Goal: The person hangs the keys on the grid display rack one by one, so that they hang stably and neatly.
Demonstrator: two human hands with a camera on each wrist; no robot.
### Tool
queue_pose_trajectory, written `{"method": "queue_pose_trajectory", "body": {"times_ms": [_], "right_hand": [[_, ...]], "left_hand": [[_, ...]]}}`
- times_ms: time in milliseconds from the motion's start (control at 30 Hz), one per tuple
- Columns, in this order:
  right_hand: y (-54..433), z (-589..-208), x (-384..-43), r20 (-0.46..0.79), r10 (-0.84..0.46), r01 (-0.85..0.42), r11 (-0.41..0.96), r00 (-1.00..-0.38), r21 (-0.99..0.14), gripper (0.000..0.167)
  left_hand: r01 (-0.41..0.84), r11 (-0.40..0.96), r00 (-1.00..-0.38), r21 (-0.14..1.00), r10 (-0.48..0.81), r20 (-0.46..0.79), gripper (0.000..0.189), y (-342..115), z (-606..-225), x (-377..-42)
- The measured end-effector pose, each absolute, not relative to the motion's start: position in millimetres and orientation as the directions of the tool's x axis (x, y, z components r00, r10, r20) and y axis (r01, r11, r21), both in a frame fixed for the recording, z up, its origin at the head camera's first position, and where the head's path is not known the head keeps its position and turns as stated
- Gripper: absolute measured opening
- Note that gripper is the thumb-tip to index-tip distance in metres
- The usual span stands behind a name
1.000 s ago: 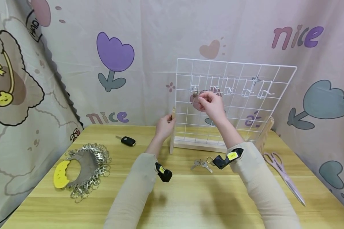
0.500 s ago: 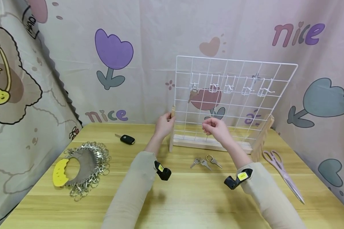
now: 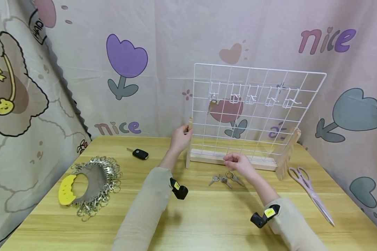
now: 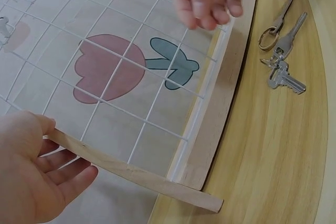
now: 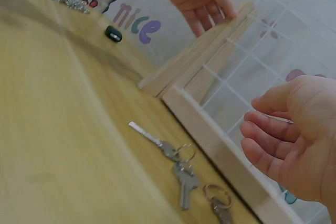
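In the head view a white wire grid rack (image 3: 260, 69) stands in a wooden frame. My left hand (image 3: 180, 139) grips its left wooden upright (image 4: 136, 173), thumb on one side and fingers behind. A row of white hooks (image 3: 250, 99) hangs on the grid, and a key (image 3: 212, 106) dangles from the leftmost one. My right hand (image 3: 241, 165) hovers before the rack's base bar (image 3: 207, 158), fingers loosely curled and holding nothing. Just below it on the table lie two silver keys (image 5: 186, 184) joined by small rings, beside another key (image 3: 238, 180) on a gold-coloured ring (image 5: 218, 195).
A black car key (image 3: 140, 154) lies left of the rack. Further left is a grey band (image 3: 94, 177) fringed with many metal rings, with a yellow piece (image 3: 67, 190) at its edge. Pink scissors (image 3: 311, 191) lie at the right. A patterned curtain (image 3: 172, 42) hangs behind.
My right hand has left the key on the leftmost hook and come down to just above the keys on the table. My left hand has stayed on the upright.
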State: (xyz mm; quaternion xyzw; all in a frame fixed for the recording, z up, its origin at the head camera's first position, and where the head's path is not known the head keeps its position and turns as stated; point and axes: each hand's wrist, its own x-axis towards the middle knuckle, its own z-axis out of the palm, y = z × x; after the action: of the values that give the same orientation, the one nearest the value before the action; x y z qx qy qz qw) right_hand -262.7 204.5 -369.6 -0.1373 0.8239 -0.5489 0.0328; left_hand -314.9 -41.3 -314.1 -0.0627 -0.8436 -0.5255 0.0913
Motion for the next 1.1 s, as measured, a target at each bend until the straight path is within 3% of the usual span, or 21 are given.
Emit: {"method": "queue_pose_trajectory", "body": {"times_ms": [500, 1100], "right_hand": [[196.8, -400.1, -262.8, 0.026, -0.342, -0.171, 0.402, -0.939, -0.9, 0.025], [188.6, -407.9, -265.6, 0.154, -0.392, -0.376, 0.591, -0.907, -0.714, 0.009]], "left_hand": [[0.214, 0.426, -0.971, 0.879, -0.001, 0.237, 0.043, -40.8, -316.6, -317.8], [0.181, 0.212, -0.977, 0.96, -0.074, 0.2, 0.048, -37.0, -311.8, -317.2]]}}
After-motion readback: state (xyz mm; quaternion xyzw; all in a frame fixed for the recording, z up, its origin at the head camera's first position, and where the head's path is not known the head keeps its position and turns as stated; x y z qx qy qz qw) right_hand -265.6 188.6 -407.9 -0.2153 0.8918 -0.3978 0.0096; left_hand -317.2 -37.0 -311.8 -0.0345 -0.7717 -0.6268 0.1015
